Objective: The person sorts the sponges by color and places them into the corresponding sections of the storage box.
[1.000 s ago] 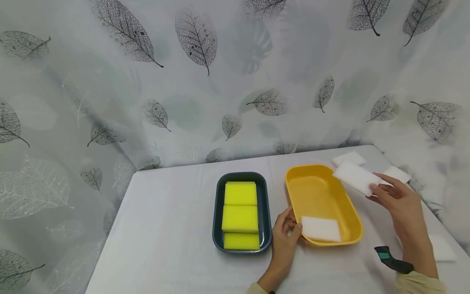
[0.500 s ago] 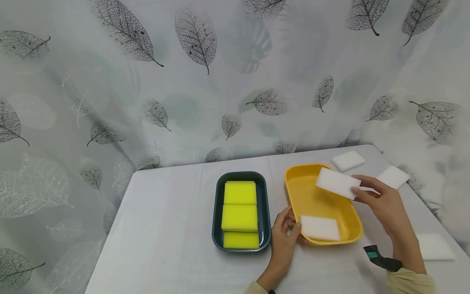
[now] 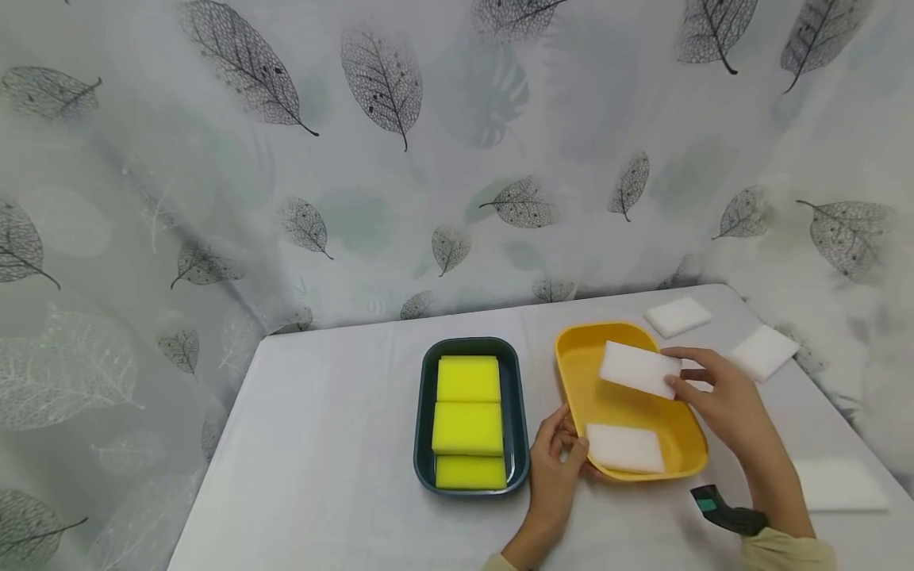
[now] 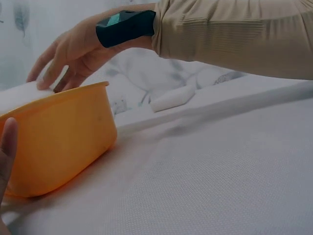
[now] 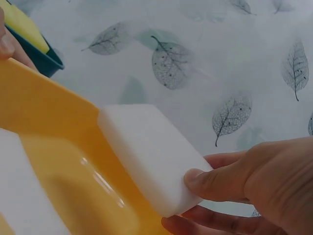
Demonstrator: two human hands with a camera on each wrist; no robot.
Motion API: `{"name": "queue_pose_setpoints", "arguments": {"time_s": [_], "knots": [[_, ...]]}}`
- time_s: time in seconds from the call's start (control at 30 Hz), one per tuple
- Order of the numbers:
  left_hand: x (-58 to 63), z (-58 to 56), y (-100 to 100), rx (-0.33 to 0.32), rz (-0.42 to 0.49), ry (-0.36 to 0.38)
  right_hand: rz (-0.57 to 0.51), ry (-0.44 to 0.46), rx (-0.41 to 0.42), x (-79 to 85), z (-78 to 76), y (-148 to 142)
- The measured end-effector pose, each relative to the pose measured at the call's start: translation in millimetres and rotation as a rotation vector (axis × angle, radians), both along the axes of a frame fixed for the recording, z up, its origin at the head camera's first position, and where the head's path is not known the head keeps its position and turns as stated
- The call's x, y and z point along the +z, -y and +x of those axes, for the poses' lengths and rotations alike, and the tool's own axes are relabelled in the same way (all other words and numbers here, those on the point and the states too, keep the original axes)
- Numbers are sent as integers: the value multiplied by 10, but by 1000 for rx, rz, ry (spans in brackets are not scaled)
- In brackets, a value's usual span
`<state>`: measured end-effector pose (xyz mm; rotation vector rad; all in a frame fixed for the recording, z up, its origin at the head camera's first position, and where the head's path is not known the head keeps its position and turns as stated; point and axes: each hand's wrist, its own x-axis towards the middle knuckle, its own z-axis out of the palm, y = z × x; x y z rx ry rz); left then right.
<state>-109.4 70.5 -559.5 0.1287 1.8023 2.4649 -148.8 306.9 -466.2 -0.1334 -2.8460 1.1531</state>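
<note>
Right fingers pinch a block by one end, a sound hold since it looks light, soft and easily dented; left fingers grip the tray

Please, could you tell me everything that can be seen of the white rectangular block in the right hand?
The white rectangular foam-like block is plain, with flat faces, fairly straight edges and visible thickness. The person's right hand pinches one end between thumb and fingers; the other end is free. It is held tilted over the yellow-orange, rounded plastic-looking tray. Whether it touches the tray cannot be told.
</note>
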Motion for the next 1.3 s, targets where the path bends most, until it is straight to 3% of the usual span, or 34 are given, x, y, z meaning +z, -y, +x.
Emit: {"name": "queue_pose_setpoints", "arguments": {"time_s": [0.37, 1.0, 1.3], "knots": [[37, -2, 13, -11, -7, 7, 98, -70, 122, -12, -23, 183], [41, -8, 0, -4, -12, 12, 111, 19, 199, -136, -57, 384], [30, -2, 5, 3, -1, 7, 133, 105, 221, -175, -76, 412]]}}
